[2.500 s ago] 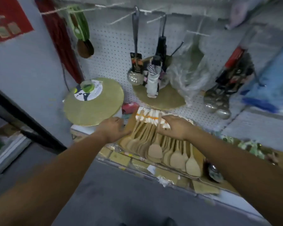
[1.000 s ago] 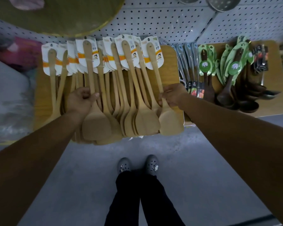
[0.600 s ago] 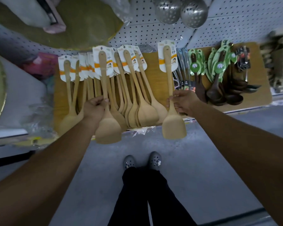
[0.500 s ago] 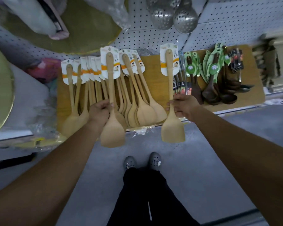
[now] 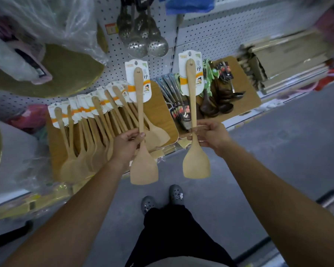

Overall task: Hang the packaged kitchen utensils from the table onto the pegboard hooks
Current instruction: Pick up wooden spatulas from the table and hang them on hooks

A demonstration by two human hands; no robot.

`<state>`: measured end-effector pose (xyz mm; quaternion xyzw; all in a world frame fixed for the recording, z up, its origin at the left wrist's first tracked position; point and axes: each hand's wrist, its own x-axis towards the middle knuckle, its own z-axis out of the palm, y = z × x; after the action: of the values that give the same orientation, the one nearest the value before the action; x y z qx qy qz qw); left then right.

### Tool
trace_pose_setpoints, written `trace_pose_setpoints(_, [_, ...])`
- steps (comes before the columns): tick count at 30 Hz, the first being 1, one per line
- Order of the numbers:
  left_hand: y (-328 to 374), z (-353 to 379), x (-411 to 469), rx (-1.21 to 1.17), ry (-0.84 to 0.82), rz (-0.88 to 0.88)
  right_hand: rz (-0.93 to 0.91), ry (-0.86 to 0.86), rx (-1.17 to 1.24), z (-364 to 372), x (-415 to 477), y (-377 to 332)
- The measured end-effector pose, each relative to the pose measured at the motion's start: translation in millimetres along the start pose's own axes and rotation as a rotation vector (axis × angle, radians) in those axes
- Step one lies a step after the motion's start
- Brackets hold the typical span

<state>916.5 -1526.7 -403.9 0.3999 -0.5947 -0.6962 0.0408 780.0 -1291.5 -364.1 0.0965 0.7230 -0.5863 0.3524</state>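
A white pegboard (image 5: 220,35) rises behind a wooden table (image 5: 162,102); a row of carded spatulas (image 5: 96,114) lies on the table; two more are held upright over its front edge, blades down; the left hand (image 5: 125,144) grips the left spatula (image 5: 144,168) by its handle; the right hand (image 5: 210,135) pinches the right spatula (image 5: 196,164) likewise.

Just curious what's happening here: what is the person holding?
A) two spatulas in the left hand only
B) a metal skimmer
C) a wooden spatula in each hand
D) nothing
C: the left hand grips one spatula by its handle, the right hand grips a second spatula.
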Motion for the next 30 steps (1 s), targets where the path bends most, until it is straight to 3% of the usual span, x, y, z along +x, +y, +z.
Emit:
trace_pose_setpoints(12, [19,93,-47,0.050,-0.190,0.091,-0.127,0.136,0.143,-109,-70,17])
trace_pose_setpoints(30, [38,367,-146,0.130,-0.503,0.249,-0.242,0.330,0.302,-362,-148,41])
